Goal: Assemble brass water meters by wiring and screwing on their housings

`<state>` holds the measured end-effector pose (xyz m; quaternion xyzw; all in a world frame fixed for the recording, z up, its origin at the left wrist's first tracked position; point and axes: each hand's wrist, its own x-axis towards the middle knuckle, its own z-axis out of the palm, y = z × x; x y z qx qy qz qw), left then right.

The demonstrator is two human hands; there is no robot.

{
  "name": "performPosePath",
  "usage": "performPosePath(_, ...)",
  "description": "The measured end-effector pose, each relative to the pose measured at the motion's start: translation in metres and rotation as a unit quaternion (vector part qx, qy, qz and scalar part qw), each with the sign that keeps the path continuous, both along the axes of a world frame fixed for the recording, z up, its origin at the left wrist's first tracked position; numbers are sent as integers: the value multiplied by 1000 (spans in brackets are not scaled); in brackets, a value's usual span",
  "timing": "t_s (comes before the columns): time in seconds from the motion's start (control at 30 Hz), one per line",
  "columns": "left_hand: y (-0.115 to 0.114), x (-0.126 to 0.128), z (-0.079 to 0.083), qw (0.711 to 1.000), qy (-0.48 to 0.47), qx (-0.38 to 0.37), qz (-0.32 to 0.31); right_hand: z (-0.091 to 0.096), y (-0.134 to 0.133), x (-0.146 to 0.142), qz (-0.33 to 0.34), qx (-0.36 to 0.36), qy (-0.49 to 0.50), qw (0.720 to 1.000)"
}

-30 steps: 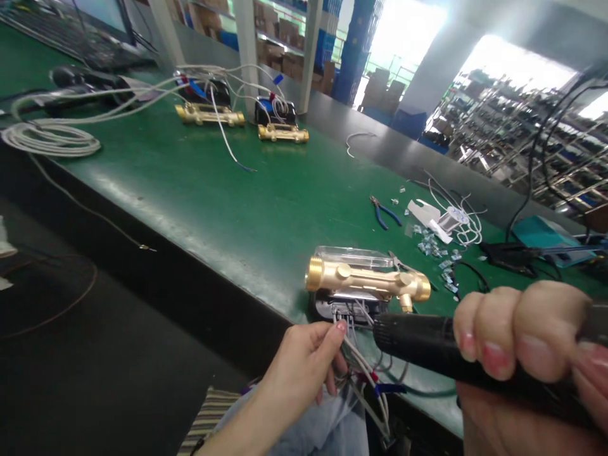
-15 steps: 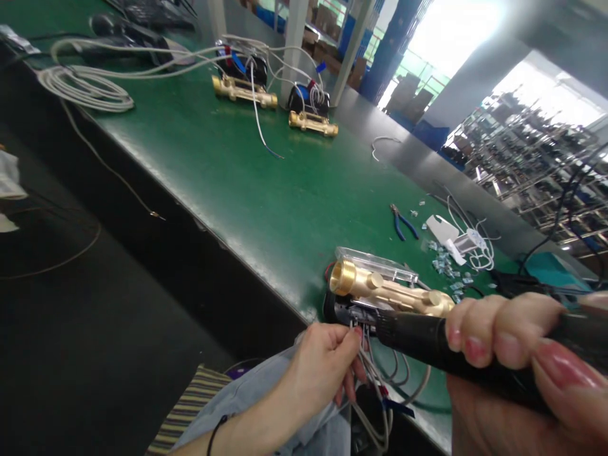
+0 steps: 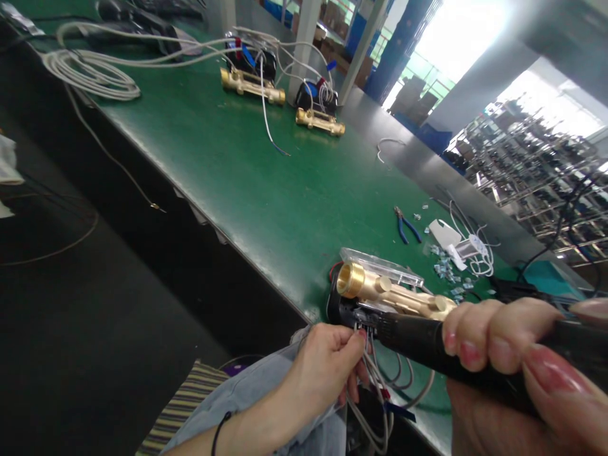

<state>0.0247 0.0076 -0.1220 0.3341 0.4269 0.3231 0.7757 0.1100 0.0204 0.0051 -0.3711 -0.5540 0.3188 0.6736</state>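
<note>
At lower centre, the left hand pinched grey cables beside the black housing, while the right hand, lower right, wrapped around a black tool. The brass fitting, right of centre, looked heavy, rigid and slick, probably best held around its barrel; the cables seemed pliable.

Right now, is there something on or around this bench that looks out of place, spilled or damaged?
Two things look a little untidy: small clear pieces lie scattered near the blue-handled pliers, in no container, and a thin cable hangs over the edge of the bench, its end loose. I see no clear damage.
</note>
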Motion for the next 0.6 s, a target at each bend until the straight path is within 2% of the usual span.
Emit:
performPosePath(0.07, 0, 1, -1, 1000, -1, 3, 6, 0, 0, -6, -19, 27, 6, 999)
performPosePath(0.23, -2, 0, -1, 1000, 2, 12, 9, 2, 4, -12, -47, 25, -12, 999)
performPosePath(0.47, 0, 0, 3, 999, -42, 18, 19, -2, 24, -6, 42, 23, -10, 999)
performPosePath(0.6, -4, 1, -4, 999, -22, 42, 15, 0, 27, -3, 36, 13, 16, 999)
